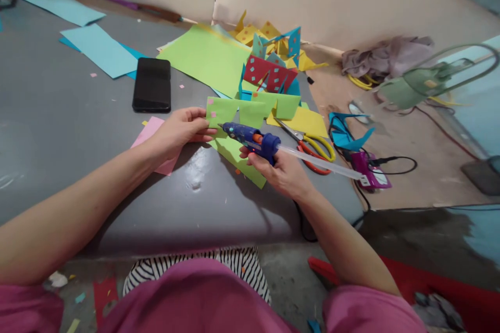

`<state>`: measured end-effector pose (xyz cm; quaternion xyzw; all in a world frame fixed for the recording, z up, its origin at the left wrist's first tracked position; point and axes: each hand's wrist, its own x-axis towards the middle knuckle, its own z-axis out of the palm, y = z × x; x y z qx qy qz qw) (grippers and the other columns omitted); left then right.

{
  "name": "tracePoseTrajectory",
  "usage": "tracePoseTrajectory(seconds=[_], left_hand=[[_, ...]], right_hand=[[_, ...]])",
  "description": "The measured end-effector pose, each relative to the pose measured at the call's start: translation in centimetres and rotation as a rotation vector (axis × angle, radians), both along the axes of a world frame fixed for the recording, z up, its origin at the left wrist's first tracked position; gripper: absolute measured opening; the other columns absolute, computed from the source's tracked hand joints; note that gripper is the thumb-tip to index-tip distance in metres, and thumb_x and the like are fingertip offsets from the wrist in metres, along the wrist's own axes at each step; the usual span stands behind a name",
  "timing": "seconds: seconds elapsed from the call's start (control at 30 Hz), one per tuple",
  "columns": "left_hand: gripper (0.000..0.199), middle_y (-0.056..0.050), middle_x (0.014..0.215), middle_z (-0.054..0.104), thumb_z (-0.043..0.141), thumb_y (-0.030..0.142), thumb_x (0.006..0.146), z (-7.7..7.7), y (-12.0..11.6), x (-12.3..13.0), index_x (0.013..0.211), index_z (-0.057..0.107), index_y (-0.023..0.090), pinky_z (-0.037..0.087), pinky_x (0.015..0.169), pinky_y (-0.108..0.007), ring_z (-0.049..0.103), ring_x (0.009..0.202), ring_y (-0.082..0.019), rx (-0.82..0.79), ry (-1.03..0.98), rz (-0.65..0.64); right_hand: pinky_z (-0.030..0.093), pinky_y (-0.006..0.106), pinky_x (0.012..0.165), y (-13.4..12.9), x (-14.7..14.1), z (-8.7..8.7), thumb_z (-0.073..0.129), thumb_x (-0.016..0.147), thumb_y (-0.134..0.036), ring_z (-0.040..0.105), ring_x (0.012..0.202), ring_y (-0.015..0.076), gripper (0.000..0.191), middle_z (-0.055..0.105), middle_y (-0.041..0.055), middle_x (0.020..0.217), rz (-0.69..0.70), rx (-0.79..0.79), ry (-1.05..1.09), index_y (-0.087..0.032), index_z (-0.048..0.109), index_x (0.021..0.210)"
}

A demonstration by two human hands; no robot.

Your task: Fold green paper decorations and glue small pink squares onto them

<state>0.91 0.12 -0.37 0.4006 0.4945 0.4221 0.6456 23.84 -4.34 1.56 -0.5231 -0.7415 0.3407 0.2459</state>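
Note:
My right hand (287, 173) is wrapped round a blue hot glue gun (246, 137), with a long clear glue stick (320, 160) poking out of its back. The gun's nozzle points left, at or very close to a cut light-green paper strip (250, 112) with small pink squares on it. My left hand (187, 127) pinches the left end of that strip, holding it above the table. Below lies another light-green paper piece (244, 161). Partly under my left wrist is a pink paper (148, 132). Scissors (312, 146) with yellow and red handles lie right of the gun.
A black phone (152, 85) lies on the grey table (50, 140). Behind the strip stand folded red paper pieces (269, 74) and yellow ones (253, 35). Blue sheets (97, 49) lie back left. A purple power strip (371, 170) with cords sits at right.

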Motion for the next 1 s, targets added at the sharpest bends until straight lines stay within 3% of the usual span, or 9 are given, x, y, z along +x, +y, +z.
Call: tracePoseTrajectory(seconds=[0.17,0.67,1.0], left_hand=[[0.007,-0.006,0.091,0.073,0.067,0.013,0.083,-0.25,0.12,-0.09,0.09,0.068,0.015,0.06,0.077,-0.026,0.071,0.078,-0.013,0.007,-0.013,0.015],[0.012,-0.005,0.088,0.074,0.061,0.006,0.083,-0.2,0.16,0.02,0.087,0.068,0.015,0.06,0.07,-0.022,0.072,0.074,-0.012,-0.006,-0.018,0.016],[0.014,-0.006,0.095,0.074,0.061,0.007,0.084,0.08,0.05,0.08,0.094,0.068,0.013,0.058,0.069,-0.021,0.072,0.079,-0.012,-0.01,0.009,-0.004]], right_hand=[[0.055,0.034,0.069,-0.01,0.17,-0.01,0.058,0.091,-0.05,0.068,0.078,0.0232,0.035,0.074,0.0063,0.082,-0.026,0.019,-0.067,-0.019,0.073,0.093],[0.047,0.031,0.064,0.33,-0.17,-0.02,0.053,0.091,-0.047,0.064,0.074,0.0212,0.034,0.071,0.0062,0.078,0.004,0.045,-0.127,-0.018,0.07,0.084],[0.039,0.028,0.059,0.51,-0.46,0.1,0.048,0.09,-0.047,0.053,0.065,0.0166,0.035,0.061,0.0038,0.069,0.028,0.083,-0.158,-0.018,0.061,0.076]])
